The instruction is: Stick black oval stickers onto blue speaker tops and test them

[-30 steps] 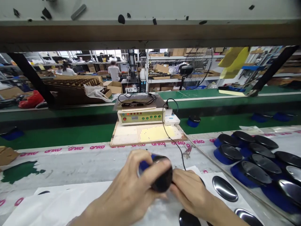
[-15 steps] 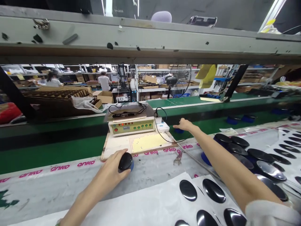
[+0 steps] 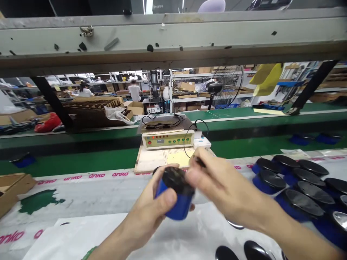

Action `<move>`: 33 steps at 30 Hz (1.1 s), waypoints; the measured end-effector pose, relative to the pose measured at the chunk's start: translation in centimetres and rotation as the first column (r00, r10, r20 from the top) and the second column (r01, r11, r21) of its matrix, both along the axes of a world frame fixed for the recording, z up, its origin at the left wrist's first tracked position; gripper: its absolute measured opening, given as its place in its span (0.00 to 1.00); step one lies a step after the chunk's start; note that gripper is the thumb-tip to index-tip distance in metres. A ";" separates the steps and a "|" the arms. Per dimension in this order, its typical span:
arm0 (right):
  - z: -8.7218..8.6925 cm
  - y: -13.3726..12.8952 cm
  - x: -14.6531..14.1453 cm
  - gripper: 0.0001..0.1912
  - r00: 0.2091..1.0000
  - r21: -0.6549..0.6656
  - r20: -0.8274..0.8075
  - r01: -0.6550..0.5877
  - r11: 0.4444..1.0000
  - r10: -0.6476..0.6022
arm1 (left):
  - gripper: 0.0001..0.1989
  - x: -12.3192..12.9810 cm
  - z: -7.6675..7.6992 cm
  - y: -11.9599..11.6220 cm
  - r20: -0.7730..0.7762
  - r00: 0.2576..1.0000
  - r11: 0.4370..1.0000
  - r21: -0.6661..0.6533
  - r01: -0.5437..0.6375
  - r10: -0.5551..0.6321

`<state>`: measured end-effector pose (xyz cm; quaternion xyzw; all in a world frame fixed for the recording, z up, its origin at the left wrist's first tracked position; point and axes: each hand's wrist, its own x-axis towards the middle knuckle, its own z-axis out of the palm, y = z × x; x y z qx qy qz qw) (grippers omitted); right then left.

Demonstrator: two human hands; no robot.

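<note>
My left hand (image 3: 154,207) is wrapped round a blue, cup-shaped piece with a dark top (image 3: 176,202), lifted above the work surface. Its top is blurred, so the details do not show. Close against the piece's right upper edge is my right hand (image 3: 217,187), fingers pinched together and smeared by motion. A small dark thing (image 3: 200,161) shows at those fingers; its kind cannot be made out. Below my hands lie white sheets with glossy black ovals (image 3: 226,252).
Many blue pieces with shiny black tops (image 3: 303,202) crowd the right side. A control box (image 3: 168,140) with buttons stands beyond my hands, before a green conveyor belt (image 3: 108,162). Another blue piece (image 3: 23,160) sits on the belt at left, near a cardboard box (image 3: 16,187).
My left hand has risen from the table edge with a blue, black-topped piece. My right hand has come back from the belt to meet it. The view has swung left.
</note>
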<state>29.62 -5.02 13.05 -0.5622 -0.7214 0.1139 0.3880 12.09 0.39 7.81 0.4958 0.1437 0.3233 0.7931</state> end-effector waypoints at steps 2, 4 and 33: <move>-0.2 -0.3 0.4 0.17 0.999 0.063 -0.032 0.020 0.998 -0.018 | 0.20 -0.2 0.8 0.0 0.054 0.997 0.976 -0.212 -0.051 0.064; -0.7 -0.3 1.1 0.15 1.000 0.054 -0.007 -0.009 0.999 0.009 | 0.19 -0.3 1.5 0.4 0.044 0.989 0.926 -0.360 -0.113 0.138; -4.2 -0.8 0.3 0.14 0.936 0.297 0.342 -0.022 0.955 -0.085 | 0.28 0.6 -0.5 0.3 -0.231 0.907 0.925 0.235 -0.299 0.352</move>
